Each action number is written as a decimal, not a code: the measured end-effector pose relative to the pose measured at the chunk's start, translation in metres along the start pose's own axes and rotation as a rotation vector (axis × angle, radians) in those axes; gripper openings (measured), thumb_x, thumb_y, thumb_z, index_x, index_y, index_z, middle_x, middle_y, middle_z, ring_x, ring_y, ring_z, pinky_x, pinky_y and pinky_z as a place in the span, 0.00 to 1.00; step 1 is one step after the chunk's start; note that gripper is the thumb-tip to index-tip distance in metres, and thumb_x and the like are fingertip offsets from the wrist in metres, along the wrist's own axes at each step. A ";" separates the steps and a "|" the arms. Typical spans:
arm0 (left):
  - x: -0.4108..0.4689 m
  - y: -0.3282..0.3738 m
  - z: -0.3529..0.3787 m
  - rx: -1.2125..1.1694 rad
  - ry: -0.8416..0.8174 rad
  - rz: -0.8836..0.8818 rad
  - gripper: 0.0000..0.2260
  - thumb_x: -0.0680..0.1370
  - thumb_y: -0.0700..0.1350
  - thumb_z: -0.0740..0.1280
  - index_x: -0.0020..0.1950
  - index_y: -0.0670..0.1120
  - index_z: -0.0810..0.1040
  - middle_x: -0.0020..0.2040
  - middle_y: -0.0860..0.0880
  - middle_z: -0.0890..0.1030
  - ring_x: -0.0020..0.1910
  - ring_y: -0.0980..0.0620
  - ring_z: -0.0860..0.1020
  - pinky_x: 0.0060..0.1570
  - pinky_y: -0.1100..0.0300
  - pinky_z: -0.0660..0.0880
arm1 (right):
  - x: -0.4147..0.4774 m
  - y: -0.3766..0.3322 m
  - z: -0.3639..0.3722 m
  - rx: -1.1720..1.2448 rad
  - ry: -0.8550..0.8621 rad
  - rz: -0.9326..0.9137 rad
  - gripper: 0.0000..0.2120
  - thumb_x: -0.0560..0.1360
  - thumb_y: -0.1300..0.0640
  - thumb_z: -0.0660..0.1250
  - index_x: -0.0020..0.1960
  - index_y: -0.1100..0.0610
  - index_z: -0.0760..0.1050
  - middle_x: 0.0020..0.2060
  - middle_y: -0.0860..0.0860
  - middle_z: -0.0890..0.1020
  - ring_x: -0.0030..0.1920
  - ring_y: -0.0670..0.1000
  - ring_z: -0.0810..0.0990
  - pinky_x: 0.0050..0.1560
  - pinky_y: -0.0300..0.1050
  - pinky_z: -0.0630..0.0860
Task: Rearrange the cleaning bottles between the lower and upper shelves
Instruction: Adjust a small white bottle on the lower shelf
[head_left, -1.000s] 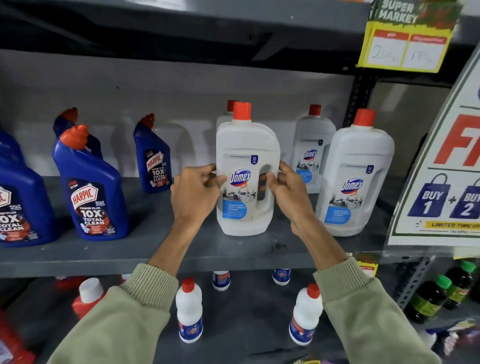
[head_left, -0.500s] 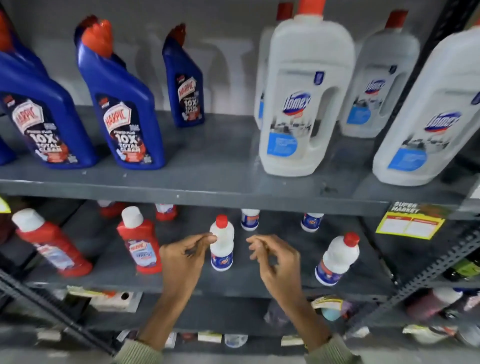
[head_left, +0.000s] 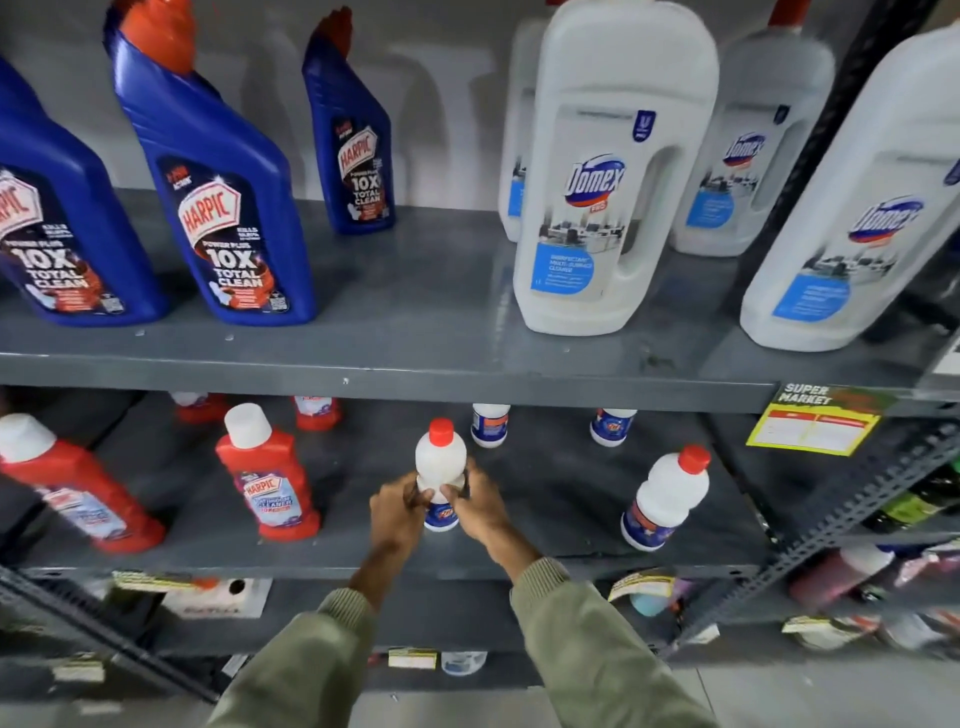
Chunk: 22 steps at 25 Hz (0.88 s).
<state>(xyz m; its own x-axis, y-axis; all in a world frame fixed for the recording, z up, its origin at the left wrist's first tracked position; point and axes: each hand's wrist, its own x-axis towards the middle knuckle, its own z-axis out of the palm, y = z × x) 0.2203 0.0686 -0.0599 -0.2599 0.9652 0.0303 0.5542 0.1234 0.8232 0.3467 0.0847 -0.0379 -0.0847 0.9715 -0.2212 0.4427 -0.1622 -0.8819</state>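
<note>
head | small white bottle (head_left: 440, 462) on lower shelf (head_left: 363, 556) | left hand (head_left: 397, 512), right hand (head_left: 480, 506) both clasp it

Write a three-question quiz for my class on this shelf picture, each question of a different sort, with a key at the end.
1. True or false: both hands are closed on the small white bottle with the red cap on the lower shelf.
2. Which bottles stand on the left part of the upper shelf? A. green bottles B. blue Harpic bottles C. red bottles
3. Fill in: the large white jug at the front of the upper shelf bears the brand name ____.

Key
1. True: the left hand and the right hand each have a grip on its lower part.
2. B
3. Domex
</note>
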 end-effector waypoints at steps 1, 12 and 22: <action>-0.004 0.004 0.004 -0.003 0.003 0.018 0.02 0.73 0.35 0.69 0.45 0.37 0.82 0.36 0.42 0.82 0.37 0.54 0.74 0.37 0.66 0.66 | -0.002 0.004 -0.006 -0.004 0.015 -0.007 0.24 0.76 0.65 0.68 0.71 0.61 0.69 0.66 0.59 0.80 0.67 0.58 0.79 0.66 0.48 0.73; -0.027 0.043 0.060 -0.102 -0.097 0.116 0.05 0.75 0.40 0.69 0.48 0.41 0.83 0.38 0.49 0.84 0.38 0.61 0.78 0.33 0.78 0.67 | -0.017 0.048 -0.069 -0.025 0.111 0.032 0.25 0.77 0.65 0.67 0.72 0.58 0.70 0.67 0.56 0.80 0.68 0.57 0.77 0.64 0.43 0.71; -0.061 0.071 0.029 -0.125 -0.061 0.195 0.16 0.78 0.53 0.65 0.65 0.51 0.76 0.55 0.51 0.85 0.55 0.54 0.82 0.48 0.71 0.72 | -0.048 0.046 -0.087 -0.111 0.146 -0.116 0.33 0.77 0.47 0.68 0.78 0.51 0.60 0.62 0.56 0.79 0.64 0.55 0.76 0.67 0.46 0.69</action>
<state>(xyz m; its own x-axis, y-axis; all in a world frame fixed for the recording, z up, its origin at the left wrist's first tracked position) 0.2988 0.0251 -0.0199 -0.1071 0.9805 0.1646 0.4861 -0.0928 0.8690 0.4488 0.0453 -0.0311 -0.0143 0.9986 -0.0510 0.5335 -0.0355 -0.8450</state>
